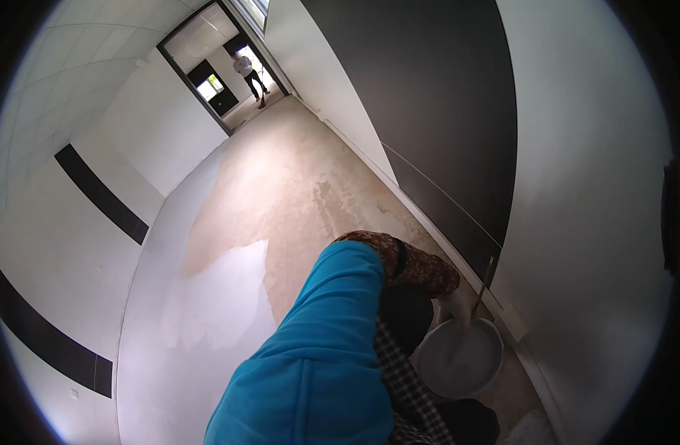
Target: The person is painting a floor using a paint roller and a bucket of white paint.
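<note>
My left arm, in a bright blue sleeve (303, 363) with a brown patterned sleeve cover (425, 271) over the forearm, bends across to the right. At its end my left hand (454, 304), pale and blurred, hangs over the far rim of a round bucket (498, 340). Its fingers cannot be made out. Smooth grey liquid (458, 363) fills the bucket. A thin stick (484, 283) stands tilted in it, leaning toward the wall; whether the hand touches it is unclear. My right hand is out of sight.
Pale grey coating (214, 311) covers the left part of the floor, bordering bare tan floor (280, 170). A white wall with a dark panel (443, 111) and skirting runs close along the right. Another person (246, 68) stands beyond the far doorway with a long-handled tool.
</note>
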The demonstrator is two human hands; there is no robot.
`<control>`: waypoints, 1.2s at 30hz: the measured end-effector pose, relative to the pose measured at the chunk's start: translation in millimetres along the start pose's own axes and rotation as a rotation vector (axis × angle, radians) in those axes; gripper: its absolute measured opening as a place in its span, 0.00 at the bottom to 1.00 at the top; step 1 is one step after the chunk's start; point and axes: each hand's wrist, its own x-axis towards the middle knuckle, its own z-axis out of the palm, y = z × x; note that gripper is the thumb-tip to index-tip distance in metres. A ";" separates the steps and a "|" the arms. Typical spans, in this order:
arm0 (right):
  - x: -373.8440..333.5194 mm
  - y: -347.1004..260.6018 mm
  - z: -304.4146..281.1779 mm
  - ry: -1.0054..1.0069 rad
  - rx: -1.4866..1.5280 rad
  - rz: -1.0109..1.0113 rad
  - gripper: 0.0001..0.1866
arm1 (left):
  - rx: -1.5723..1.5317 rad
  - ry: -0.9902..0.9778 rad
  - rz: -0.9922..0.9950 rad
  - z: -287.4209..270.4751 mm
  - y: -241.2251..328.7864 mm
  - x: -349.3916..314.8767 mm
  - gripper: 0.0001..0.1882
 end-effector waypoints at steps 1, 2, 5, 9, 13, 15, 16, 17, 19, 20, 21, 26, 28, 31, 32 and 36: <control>-1.7 3.4 0.5 -0.001 -0.002 0.005 0.13 | -0.002 -0.011 0.021 1.5 0.9 -2.7 0.27; -2.5 6.5 -0.1 0.005 0.003 0.007 0.13 | 0.155 0.013 0.013 2.4 2.6 -6.2 0.28; -13.0 11.7 0.3 0.006 0.026 0.001 0.13 | 0.325 0.028 0.056 7.6 5.8 -13.8 0.29; -68.3 22.6 10.4 -0.006 0.132 -0.039 0.14 | 0.338 -0.046 0.111 10.8 -4.5 -11.6 0.31; -166.1 23.1 42.9 0.035 0.015 0.059 0.14 | 0.468 -0.174 0.168 7.0 -18.3 -2.5 0.30; -192.6 13.6 46.9 0.048 -0.006 0.117 0.11 | 0.332 -0.255 0.174 13.6 -12.8 -4.5 0.36; -196.7 -9.8 56.6 0.101 -0.196 0.133 0.12 | 0.361 -0.218 0.115 16.9 -6.9 -7.5 0.35; -203.1 -31.8 58.2 0.051 -0.357 0.148 0.13 | 0.341 -0.199 0.095 22.9 -0.8 -9.9 0.32; -221.7 -64.8 53.6 -0.118 -0.242 0.123 0.16 | 0.298 -0.159 0.067 27.2 10.0 -23.1 0.30; -233.7 -91.1 62.1 -0.034 -0.415 0.199 0.18 | 0.250 -0.177 0.102 28.3 15.7 -26.7 0.31; -234.1 -115.3 65.1 0.167 0.377 0.717 0.20 | 0.245 -0.184 0.122 27.4 18.2 -30.6 0.31; -284.7 -155.9 82.8 0.172 1.186 0.965 0.26 | 0.177 -0.203 0.078 36.4 10.3 -34.1 0.32; -287.5 -155.8 85.5 0.067 1.098 0.854 0.26 | 0.091 -0.210 0.028 33.7 9.6 -33.3 0.33; -268.2 -139.9 80.4 -0.008 0.943 0.727 0.25 | 0.110 -0.190 0.002 30.8 9.0 -30.1 0.33; -256.9 -130.9 76.3 -0.017 0.830 0.660 0.24 | 0.083 -0.214 0.018 28.5 8.9 -28.3 0.33; -210.7 -77.8 55.9 -0.012 0.044 0.400 0.19 | 0.169 -0.152 -0.090 16.7 0.5 -13.9 0.33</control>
